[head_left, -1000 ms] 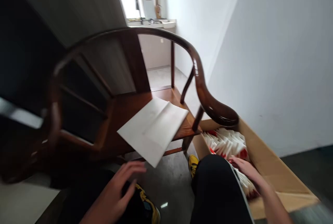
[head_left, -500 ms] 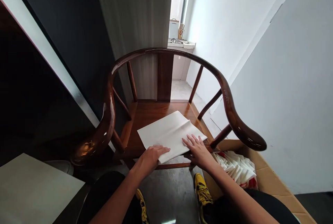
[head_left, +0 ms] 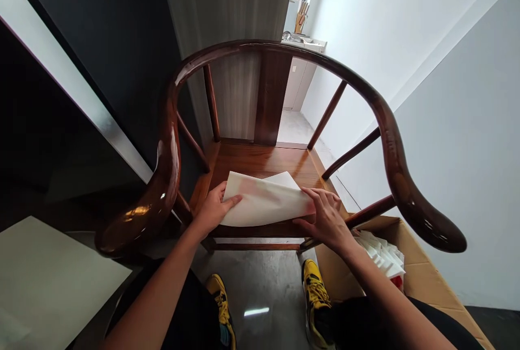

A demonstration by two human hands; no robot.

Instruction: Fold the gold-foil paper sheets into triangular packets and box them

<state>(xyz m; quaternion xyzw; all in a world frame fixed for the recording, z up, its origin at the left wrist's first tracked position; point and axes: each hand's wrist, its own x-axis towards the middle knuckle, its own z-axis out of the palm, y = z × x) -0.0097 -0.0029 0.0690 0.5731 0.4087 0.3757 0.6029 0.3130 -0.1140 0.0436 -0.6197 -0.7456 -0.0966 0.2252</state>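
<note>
A sheet of white paper (head_left: 264,201) is bowed up off the wooden chair seat (head_left: 264,160), with a pinkish tint on its surface. My left hand (head_left: 215,208) grips its left end, thumb on top. My right hand (head_left: 325,217) holds the right end, fingers spread over the corner. The sheet's lower edge hangs near the seat's front rail. A curved dark wood armrest (head_left: 402,187) arcs around the seat, and my hands sit inside it.
An open cardboard box (head_left: 418,269) holding white packets with red marks (head_left: 382,252) stands at the lower right. A pale board (head_left: 52,279) lies at the lower left. My yellow sneakers (head_left: 314,301) rest on the grey floor below the chair.
My hands have closed on the sheet's two ends, and the sheet, flat before, now bows upward. The view has swung level and moved closer to the chair.
</note>
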